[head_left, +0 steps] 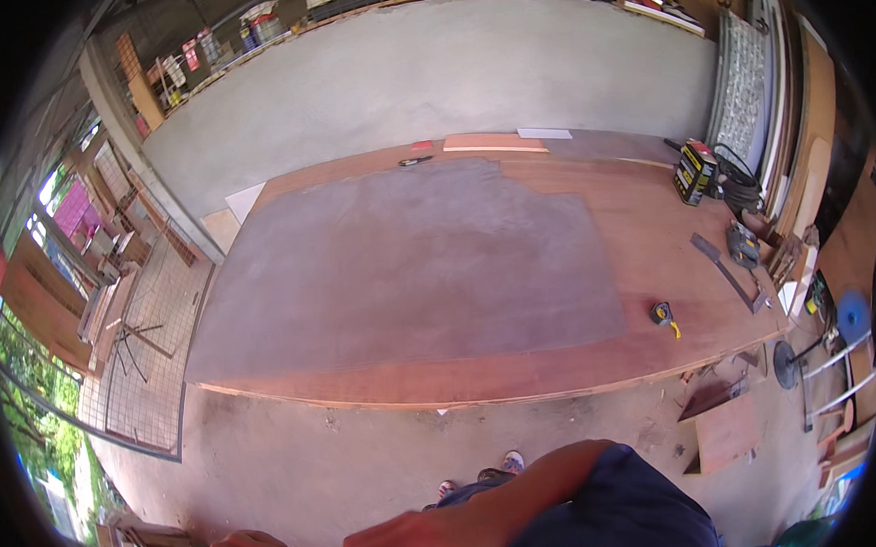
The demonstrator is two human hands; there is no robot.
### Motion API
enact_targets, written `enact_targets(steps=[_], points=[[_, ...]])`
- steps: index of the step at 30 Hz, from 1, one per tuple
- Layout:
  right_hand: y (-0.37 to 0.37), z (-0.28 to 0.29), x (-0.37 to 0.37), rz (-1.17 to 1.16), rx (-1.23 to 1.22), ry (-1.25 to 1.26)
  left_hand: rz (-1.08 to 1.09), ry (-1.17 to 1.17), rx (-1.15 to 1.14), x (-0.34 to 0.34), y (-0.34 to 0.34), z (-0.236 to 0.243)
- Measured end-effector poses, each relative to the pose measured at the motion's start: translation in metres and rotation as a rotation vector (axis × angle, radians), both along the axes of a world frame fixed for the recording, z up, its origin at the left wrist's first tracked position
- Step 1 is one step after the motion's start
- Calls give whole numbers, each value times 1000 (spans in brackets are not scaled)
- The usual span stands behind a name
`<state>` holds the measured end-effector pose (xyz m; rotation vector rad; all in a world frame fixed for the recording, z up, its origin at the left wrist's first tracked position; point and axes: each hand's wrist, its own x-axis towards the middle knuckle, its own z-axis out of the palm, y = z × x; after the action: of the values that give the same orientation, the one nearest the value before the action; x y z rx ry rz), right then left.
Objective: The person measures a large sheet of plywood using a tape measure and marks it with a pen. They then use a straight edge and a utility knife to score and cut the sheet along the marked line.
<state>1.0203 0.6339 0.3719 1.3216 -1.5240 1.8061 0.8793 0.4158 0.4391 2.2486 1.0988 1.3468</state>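
My right arm, in a navy sleeve, bends across the lower edge, with the forearm or hand (395, 537) cut off by the frame. To its left, a small part of what looks like my left hand (252, 545) shows at the bottom rim. The fingers of both are hidden, so what they hold, if anything, does not show. Both are on the near side of a big reddish-brown wooden table (405, 386), apart from it. A large greyish, dusty-looking area (409, 263) covers much of its top.
On the table's right lie a tape measure (661, 314), a metal square (732, 272), a power tool (743, 244) and a black-yellow tin (694, 174). Wooden strips (496, 143) and a small dark tool (415, 161) lie along the back. A box-like wooden piece (727, 433) stands below right.
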Motion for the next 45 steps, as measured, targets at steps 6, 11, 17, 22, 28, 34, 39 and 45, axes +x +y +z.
enact_targets(steps=[6, 11, 17, 22, 28, 34, 39, 45], points=[[-4, -4, -18, 278, 116, -428, 78, -49, 100, 14, 19, 10], [0, -17, -19, 35, 117, -82, 449, -168, 179, 29, 14, 15], [-1, -23, -22, 34, 164, -151, 29, 7, 212, -8, -20, -6], [-2, -32, -23, 46, 186, -180, 92, -43, 214, 11, -21, -15], [16, -26, -17, 97, 230, -131, -84, -77, 13, 22, 3, -11], [119, -94, -31, -820, 206, -504, 533, -188, -281, 13, -47, -43], [162, -252, -25, -1040, 531, -982, 1259, -504, -940, 18, -113, -204], [21, -381, 30, -626, 1306, -1613, 993, -422, -1992, 72, -215, -471]])
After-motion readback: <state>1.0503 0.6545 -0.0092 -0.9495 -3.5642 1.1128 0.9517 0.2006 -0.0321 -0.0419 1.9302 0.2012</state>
